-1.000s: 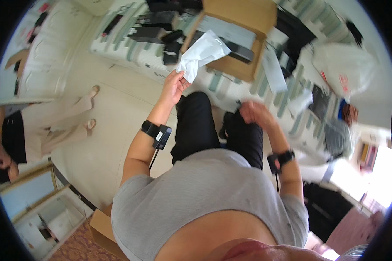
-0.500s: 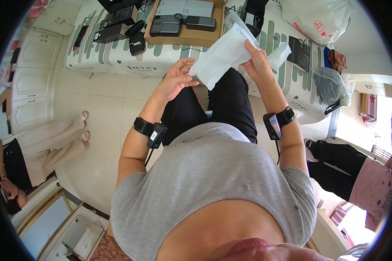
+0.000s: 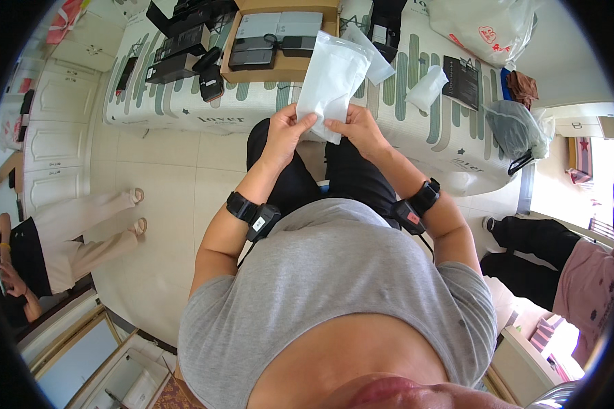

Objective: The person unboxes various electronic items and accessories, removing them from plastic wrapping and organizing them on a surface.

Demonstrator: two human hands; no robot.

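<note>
White plastic bag [image 3: 331,85], flat and pale, is held up in front of the person's lap, just near of the bed's edge. In the head view, the left hand [image 3: 285,131] pinches the bag's lower left corner, thumb on the near face and fingers curled behind. The right hand [image 3: 355,129] grips the lower edge just beside it, fingers closed on the plastic, so both hands are grasping the same bag with their fingertips almost meeting. The bag stands roughly upright, its top leaning toward the far side and overlapping the near edge of a cardboard box [image 3: 283,65].

That box lies on the bed [image 3: 252,112], whose cover is white with green stripes, and holds flat grey and black devices. Left of the box, several black boxes [image 3: 177,58] sit on the cover. Right of the held bag, a smaller clear bag [image 3: 426,88] lies on the bed, with a dark booklet [image 3: 462,80] just beyond it. A large white carrier bag [image 3: 484,27] rests at the far right.

Each wrist carries a black strapped band [image 3: 252,215]. At the left edge another person [image 3: 54,245] in light trousers sits on the tiled floor [image 3: 157,204].
</note>
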